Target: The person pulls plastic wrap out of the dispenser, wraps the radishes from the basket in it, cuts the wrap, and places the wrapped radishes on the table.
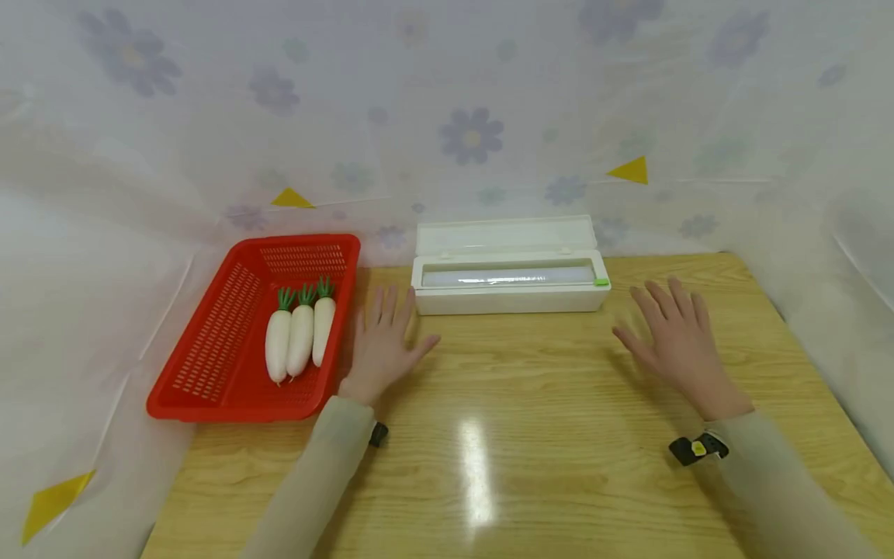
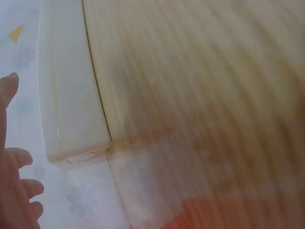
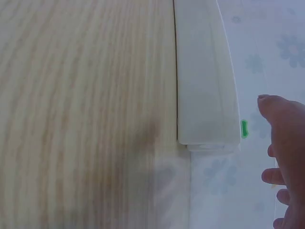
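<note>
A long white cling film box stands at the back of the table with its lid raised. Inside lies a roll of clear film, and a small green piece sits at the box's right end. My left hand, fingers spread, is between the red basket and the box's left end, holding nothing. To the right of the box, my right hand is also spread and holds nothing. In the right wrist view the box's end shows apart from the thumb. Three white radishes with green tops lie in the basket.
The red plastic basket stands on the left of the wood-grain table. Flower-patterned white sheeting rises behind the table and along both sides, with yellow triangles on it.
</note>
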The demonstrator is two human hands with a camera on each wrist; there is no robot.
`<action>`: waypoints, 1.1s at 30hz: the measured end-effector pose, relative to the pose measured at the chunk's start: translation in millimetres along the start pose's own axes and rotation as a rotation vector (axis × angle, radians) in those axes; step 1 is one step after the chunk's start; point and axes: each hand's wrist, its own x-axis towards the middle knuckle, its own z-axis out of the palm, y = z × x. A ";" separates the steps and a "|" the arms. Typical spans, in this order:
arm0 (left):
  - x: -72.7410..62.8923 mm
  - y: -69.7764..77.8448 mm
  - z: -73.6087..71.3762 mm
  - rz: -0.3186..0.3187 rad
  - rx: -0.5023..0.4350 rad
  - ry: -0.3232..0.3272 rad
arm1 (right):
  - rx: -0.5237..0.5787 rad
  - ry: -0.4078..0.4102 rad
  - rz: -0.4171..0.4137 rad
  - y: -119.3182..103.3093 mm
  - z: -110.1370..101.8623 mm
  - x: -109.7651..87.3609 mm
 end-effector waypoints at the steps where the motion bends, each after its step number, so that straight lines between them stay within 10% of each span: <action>1: 3.0 -0.5 0.2 0.002 -0.014 -0.001 | 0.012 0.024 -0.022 0.3 0.2 4.4; 9: 29.1 -4.5 0.2 0.010 -0.108 -0.018 | 0.118 0.047 -0.089 4.6 6.2 38.2; 21: 63.9 -5.4 4.4 -0.003 -0.465 0.169 | 0.235 -0.022 -0.102 5.6 12.4 79.6; 33: 80.2 1.4 1.9 -0.047 -0.566 0.124 | 0.243 -0.089 -0.141 4.8 22.5 95.2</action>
